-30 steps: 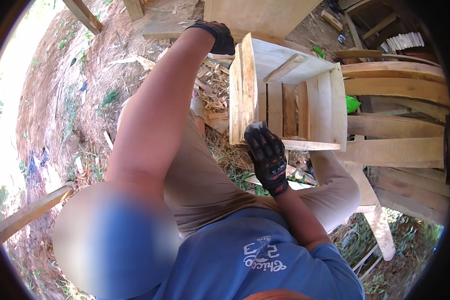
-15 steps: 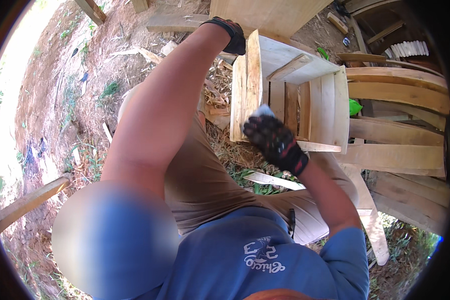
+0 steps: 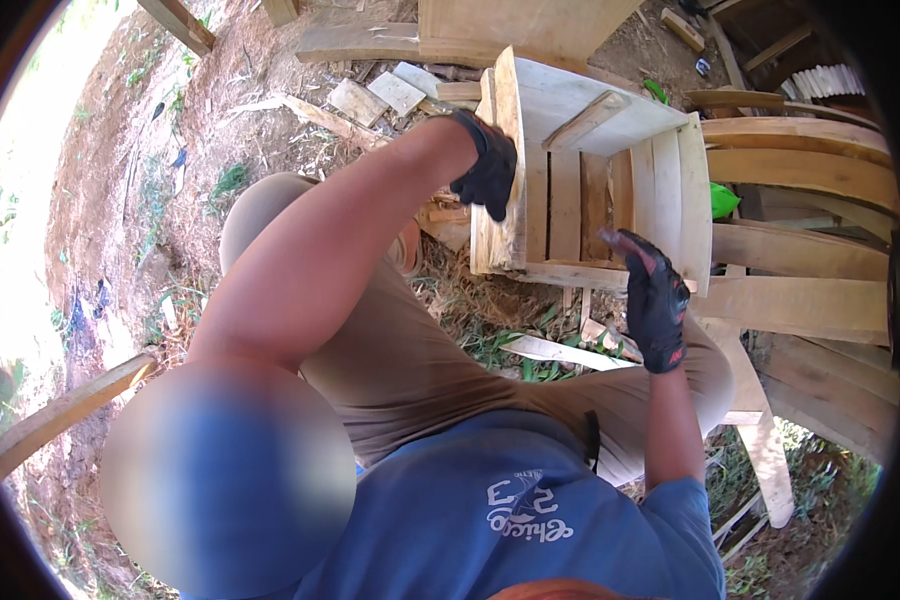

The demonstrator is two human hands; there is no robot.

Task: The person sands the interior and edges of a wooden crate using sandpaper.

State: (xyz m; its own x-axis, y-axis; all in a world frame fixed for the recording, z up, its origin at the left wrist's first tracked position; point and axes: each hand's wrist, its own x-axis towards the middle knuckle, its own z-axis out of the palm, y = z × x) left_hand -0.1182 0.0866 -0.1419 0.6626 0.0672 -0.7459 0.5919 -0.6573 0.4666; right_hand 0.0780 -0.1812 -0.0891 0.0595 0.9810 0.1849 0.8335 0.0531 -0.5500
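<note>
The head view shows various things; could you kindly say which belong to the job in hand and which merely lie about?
Apparently in hand:
- open pale wooden box
- black-gloved left hand, at its left side
- black-gloved right hand, by its near right corner

Apparently lying about:
- flat pale squarish pieces
- narrow pale wooden strip
- bright green object

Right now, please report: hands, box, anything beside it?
Left hand at left side of wooden box. Right hand by its near edge, grip unclear. Boards close on right.

Outdoor woodworking spot: planks, scraps, bare earth
</note>
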